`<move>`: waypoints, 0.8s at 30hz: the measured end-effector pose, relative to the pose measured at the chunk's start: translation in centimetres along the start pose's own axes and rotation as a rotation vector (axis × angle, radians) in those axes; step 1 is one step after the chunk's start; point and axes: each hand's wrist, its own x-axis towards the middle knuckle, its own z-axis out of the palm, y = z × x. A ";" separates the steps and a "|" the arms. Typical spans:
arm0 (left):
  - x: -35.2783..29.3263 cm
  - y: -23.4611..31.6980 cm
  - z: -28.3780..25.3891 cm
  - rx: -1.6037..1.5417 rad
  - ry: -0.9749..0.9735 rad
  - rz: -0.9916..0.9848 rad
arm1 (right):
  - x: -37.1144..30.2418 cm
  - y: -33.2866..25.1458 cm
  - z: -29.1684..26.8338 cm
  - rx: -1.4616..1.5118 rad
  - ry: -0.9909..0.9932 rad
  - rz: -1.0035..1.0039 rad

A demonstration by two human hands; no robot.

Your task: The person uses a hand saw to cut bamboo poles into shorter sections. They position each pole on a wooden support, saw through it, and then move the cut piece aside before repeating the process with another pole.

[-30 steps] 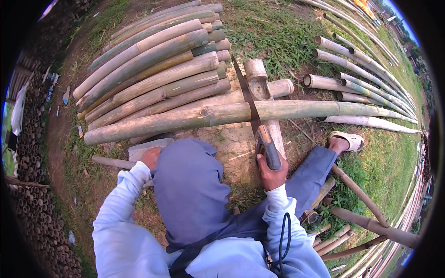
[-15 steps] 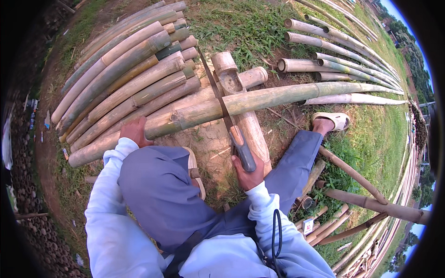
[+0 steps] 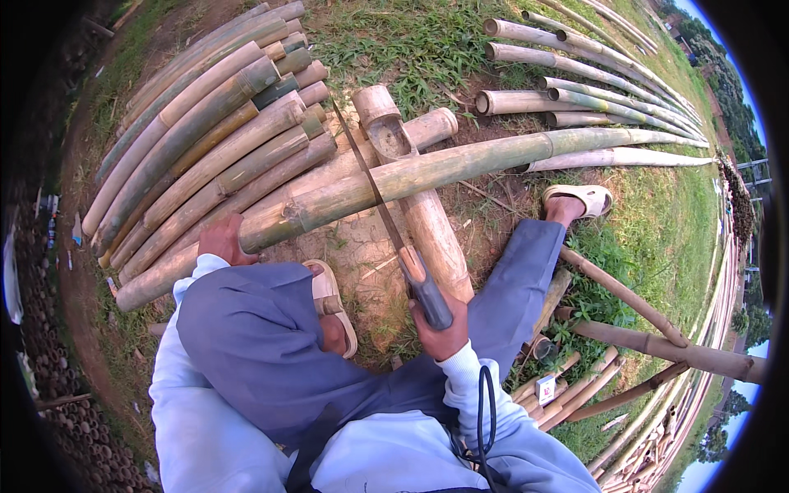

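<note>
My right hand (image 3: 444, 327) grips the grey handle of a long machete (image 3: 386, 215), whose thin blade rests across a long green bamboo pole (image 3: 460, 168). That pole lies over a short, thick bamboo log (image 3: 431, 226) that has a notched top. My left hand (image 3: 223, 240) presses on the near end of the green pole. I am squatting, with my knees in blue trousers and sandals (image 3: 585, 197) on both feet.
A stack of cut bamboo poles (image 3: 205, 131) lies to the left of the long pole. More poles (image 3: 575, 70) lie on the grass at upper right. Thinner sticks (image 3: 649, 329) and short offcuts sit on the right. Dark round bamboo ends line the left rim.
My left hand has moved from the ground near my knee onto the long green pole. The view has shifted, and the machete stays on the pole.
</note>
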 end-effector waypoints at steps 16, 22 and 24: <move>-0.2 0.2 -0.4 -0.019 0.018 0.003 | -1.4 -0.3 0.0 -0.076 0.009 -0.019; 0.5 -1.0 -0.2 -0.023 -0.015 0.027 | 2.5 0.5 1.1 0.026 -0.136 0.044; 0.5 -0.9 -0.8 -0.005 -0.049 -0.016 | -4.0 -0.9 -1.5 -0.069 -0.062 0.058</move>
